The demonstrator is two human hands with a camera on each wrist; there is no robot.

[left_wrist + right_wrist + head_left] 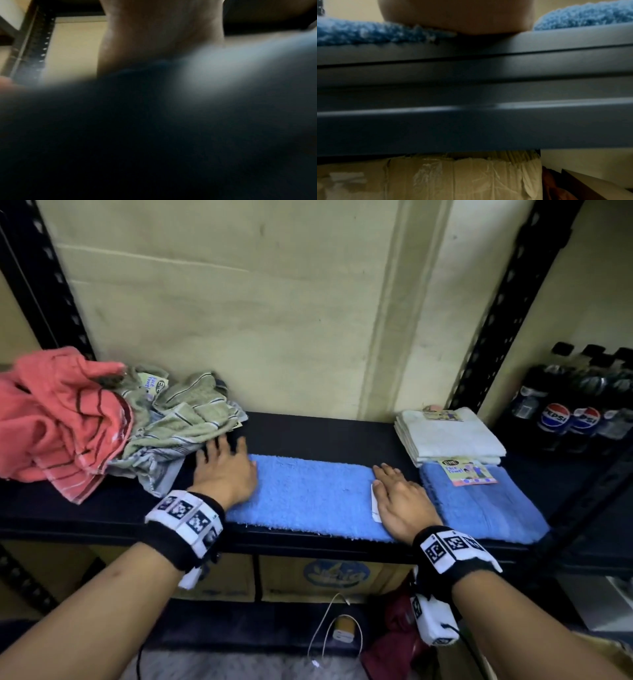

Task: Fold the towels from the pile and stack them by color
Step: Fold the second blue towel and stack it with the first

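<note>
A light blue towel point(308, 494) lies folded into a long strip along the front of the black shelf point(308, 436). My left hand point(224, 470) lies flat on its left end, fingers straight. At the strip's right end my right hand point(399, 501) presses flat beside a white label point(375, 505). An unfolded pile sits at the left: a salmon striped towel point(54, 422) and green-grey striped towels point(181, 416). At the right lie a folded blue towel point(486, 505) and, behind it, a folded white stack point(448, 436). The right wrist view shows blue towel edge point(368, 32) on the shelf rim point(471, 70). The left wrist view is dark and blurred.
Black perforated uprights point(493, 313) frame the shelf against a cream wall. Pepsi bottles point(568, 405) stand past the right upright. Cardboard boxes point(335, 577) sit under the shelf, with a white cable point(329, 635) and a red cloth point(394, 642) on the floor.
</note>
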